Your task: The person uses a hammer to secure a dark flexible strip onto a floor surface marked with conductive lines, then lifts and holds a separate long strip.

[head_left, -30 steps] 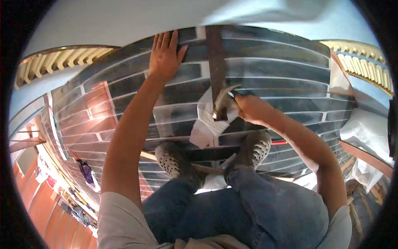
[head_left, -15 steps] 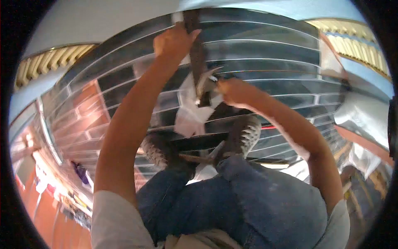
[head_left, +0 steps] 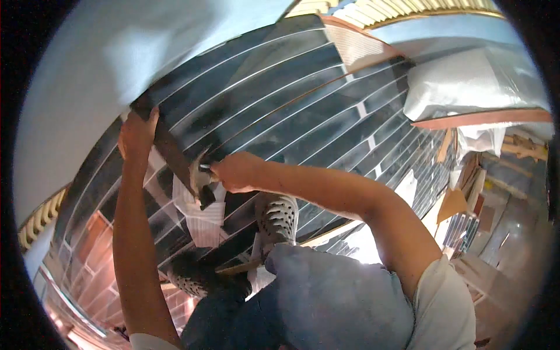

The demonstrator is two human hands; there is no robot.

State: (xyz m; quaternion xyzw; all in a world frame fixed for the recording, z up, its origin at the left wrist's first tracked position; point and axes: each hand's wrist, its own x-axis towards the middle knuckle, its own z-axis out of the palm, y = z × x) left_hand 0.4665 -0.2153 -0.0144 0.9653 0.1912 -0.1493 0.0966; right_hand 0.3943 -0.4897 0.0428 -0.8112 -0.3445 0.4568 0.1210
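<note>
My left hand [head_left: 137, 135] is closed round the far end of a dark brown strip [head_left: 170, 156], near the pale wall. The strip slants toward me over a surface of long black planks [head_left: 291, 76]. My right hand [head_left: 238, 172] is closed on the handle of what looks like a claw hammer [head_left: 200, 176]; its pale curved head lies across the strip's near end. Under that end is a whitish ribbed sheet [head_left: 204, 224]. My shoes [head_left: 278, 219] with light, holed uppers rest close by on the planks.
A plastic-wrapped white bundle [head_left: 461, 81] lies at the far right above a reddish board edge [head_left: 484, 118]. Wood scraps and boxes [head_left: 484, 216] fill the right side. A pale wall [head_left: 134, 52] borders the planks at far left, with yellowish corrugated panels [head_left: 396, 11] beyond.
The whole view has swung to the right, so my hands and the strip appear farther left and lower. Both hands keep their holds on the strip and the hammer.
</note>
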